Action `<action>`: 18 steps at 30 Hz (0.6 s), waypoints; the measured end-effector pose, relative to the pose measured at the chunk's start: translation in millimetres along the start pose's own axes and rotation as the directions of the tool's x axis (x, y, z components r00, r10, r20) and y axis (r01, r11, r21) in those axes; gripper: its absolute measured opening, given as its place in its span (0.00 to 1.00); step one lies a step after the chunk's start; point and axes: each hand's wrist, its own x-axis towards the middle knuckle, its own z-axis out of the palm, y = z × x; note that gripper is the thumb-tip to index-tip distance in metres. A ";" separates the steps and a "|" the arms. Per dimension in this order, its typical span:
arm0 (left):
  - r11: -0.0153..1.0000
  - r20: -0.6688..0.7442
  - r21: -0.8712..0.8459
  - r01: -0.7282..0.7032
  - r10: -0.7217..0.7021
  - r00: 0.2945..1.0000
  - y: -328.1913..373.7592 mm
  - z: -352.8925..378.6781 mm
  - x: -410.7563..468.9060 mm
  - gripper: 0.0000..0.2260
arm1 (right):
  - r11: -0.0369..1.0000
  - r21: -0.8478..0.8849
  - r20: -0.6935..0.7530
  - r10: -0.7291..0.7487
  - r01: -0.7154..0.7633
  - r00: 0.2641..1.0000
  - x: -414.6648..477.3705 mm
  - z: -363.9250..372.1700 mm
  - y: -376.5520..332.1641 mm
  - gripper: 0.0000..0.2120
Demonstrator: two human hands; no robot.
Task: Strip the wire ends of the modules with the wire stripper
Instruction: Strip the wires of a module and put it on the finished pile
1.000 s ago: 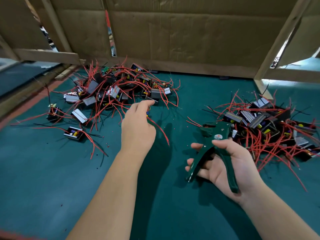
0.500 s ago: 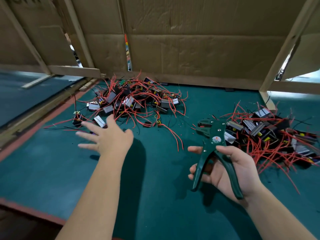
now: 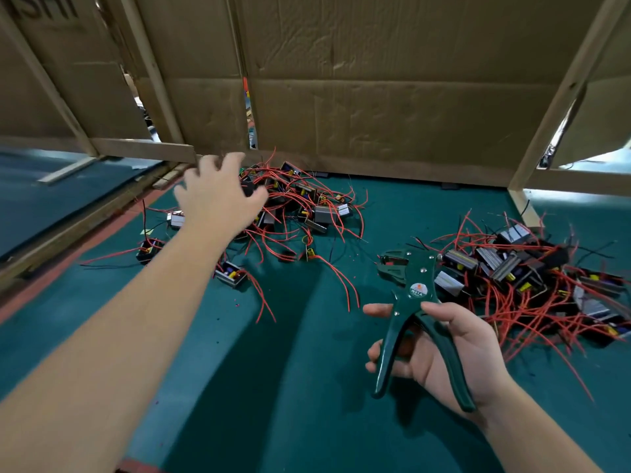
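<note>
Closest, at lower right: a bare right hand (image 3: pixel 454 356), palm up, its grip wrapped round the two dark green handles of a wire stripper (image 3: pixel 415 302). Thumb across the front of the tool just below the pivot, fingers curled behind. Handles spread apart in a narrow V. Tool head tilted up and away, a round label near the pivot, no wire in its mouth, held above the table (image 3: pixel 273 387).

At lower left: a bare forearm reaching diagonally away over the dark teal table surface, a red strip along the table's left edge.

Just right of that forearm, lying on the table: a lone module (image 3: pixel 231 275), a small open box with coloured parts inside, thin red wires trailing toward the viewer.

A little farther, right of the stripper's head and near it: the right pile of modules (image 3: pixel 512 278), black and silver boxes tangled in red wires.

Farther still, on the left: the left hand (image 3: pixel 218 196), blurred, its grip wide, fingers spread and lightly bent, holding nothing. Placed over the near left side of the left pile of modules (image 3: pixel 307 206), another tangle of boxes and red wires. Contact with that pile impossible to tell through the blur.

Farthest: a creased brown cardboard wall (image 3: pixel 375 107) behind both piles, braced by pale wooden posts (image 3: pixel 553 107).
</note>
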 end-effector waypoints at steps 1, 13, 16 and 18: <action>0.994 0.085 0.089 -0.062 0.054 0.995 2.2 5.6 12.1 0.31 | 1.000 -0.005 -0.007 0.012 -0.013 1.000 0.0 0.6 0.6 0.53; 0.995 0.492 0.085 0.051 -0.086 0.866 -17.1 48.5 62.8 0.33 | 0.997 -0.033 -0.010 0.070 -0.070 0.998 4.5 -2.0 3.8 0.42; 0.987 0.352 0.152 0.052 -0.103 0.930 -16.7 55.4 51.3 0.27 | 0.999 -0.023 0.015 0.029 -0.029 0.999 3.2 -3.0 5.5 0.33; 0.989 0.260 0.140 0.043 -0.079 0.962 -13.9 54.6 41.7 0.24 | 0.999 -0.035 0.020 0.010 -0.009 1.000 2.7 -4.2 4.7 0.29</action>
